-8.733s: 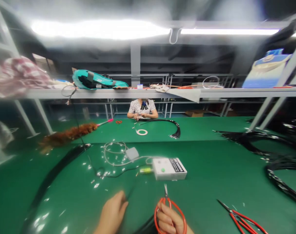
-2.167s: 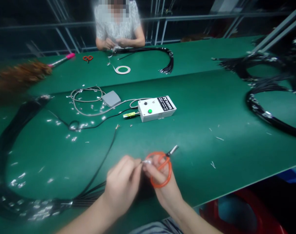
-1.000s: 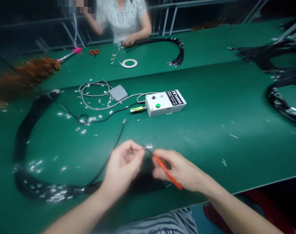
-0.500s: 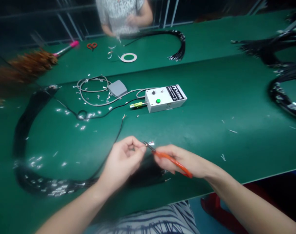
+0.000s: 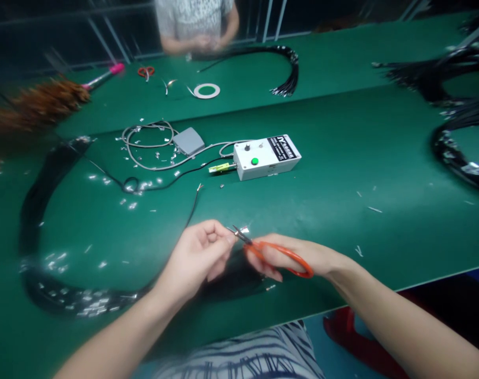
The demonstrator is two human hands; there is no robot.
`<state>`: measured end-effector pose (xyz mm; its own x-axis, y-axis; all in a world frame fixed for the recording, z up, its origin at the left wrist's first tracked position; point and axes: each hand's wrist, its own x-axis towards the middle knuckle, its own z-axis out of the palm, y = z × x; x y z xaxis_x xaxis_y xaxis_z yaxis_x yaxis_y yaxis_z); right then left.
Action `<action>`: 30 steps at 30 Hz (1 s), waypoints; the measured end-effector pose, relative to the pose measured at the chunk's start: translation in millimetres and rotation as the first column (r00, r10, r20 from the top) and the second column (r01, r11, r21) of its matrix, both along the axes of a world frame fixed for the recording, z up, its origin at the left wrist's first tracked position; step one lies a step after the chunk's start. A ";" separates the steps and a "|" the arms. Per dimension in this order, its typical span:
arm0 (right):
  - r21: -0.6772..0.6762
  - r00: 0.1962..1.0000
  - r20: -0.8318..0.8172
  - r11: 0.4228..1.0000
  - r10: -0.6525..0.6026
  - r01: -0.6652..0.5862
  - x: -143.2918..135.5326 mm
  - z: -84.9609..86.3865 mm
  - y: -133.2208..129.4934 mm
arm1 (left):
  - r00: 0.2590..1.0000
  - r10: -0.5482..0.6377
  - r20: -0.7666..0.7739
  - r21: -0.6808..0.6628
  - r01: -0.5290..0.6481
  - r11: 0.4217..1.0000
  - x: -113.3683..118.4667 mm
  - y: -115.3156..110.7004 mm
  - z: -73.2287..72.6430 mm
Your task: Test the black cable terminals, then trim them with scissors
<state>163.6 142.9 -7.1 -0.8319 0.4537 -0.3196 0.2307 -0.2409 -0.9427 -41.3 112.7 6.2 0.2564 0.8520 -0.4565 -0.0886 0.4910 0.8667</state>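
My left hand (image 5: 202,255) is closed in a pinch, its fingertips on the thin end of a cable (image 5: 230,229). Most of that cable is hidden behind the hand. My right hand (image 5: 320,257) grips orange-handled scissors (image 5: 242,237), whose blades are parted right beside the pinched end. A small shiny scrap (image 5: 245,229) shows just past the blades. Under my hands lies a thick bundle of black cables (image 5: 81,297), curving away to the left. One black cable (image 5: 192,208) with bare wires at its tip sticks up behind my left hand.
A white control box (image 5: 259,158) with a green button is ahead, beside a grey pedal (image 5: 189,141). Foil scraps (image 5: 145,187) litter the left. Across the table are a tape roll (image 5: 207,91), red-handled scissors (image 5: 146,71), a brush (image 5: 42,105) and a co-worker (image 5: 196,26). More cable bundles (image 5: 445,152) lie right.
The scissors in my right hand have opened, handles and blades spreading apart. My left hand keeps its pinch almost in place. Across the table, the co-worker's hands have come together.
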 end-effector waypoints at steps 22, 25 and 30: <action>0.391 0.847 0.490 0.920 -0.204 -0.004 -3.3 17.5 -12.8 | 0.999 0.014 0.042 -0.008 -0.014 1.000 0.9 -0.7 -4.0; 0.424 0.827 0.512 0.906 -0.233 -0.007 -5.2 18.6 -14.2 | 0.999 0.015 0.048 0.000 -0.015 1.000 0.7 -0.6 -5.3; 0.406 0.847 0.479 0.914 -0.231 0.020 -10.4 17.1 -15.7 | 0.998 0.023 0.054 -0.003 -0.023 1.000 1.5 -2.0 -6.5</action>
